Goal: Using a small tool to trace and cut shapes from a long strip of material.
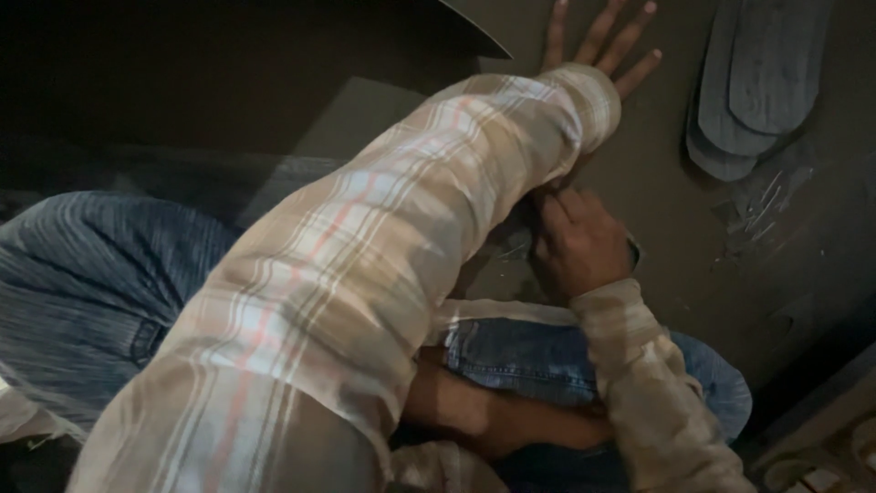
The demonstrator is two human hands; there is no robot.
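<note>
While the left hand [602, 41] lies spread on the sheet [675, 210], the right hand [575, 242] is clenched.

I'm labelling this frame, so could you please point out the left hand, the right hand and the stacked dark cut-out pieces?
left hand [604, 38], head view, splayed fingers
right hand [579, 242], head view, back of hand
stacked dark cut-out pieces [757, 78], head view, top piece

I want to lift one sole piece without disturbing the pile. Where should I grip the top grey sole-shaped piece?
Grip the top grey sole piece by its rounded lower tip, coming from below. It overlaps the pieces beneath, and that tip sits nearest the right hand.
</note>
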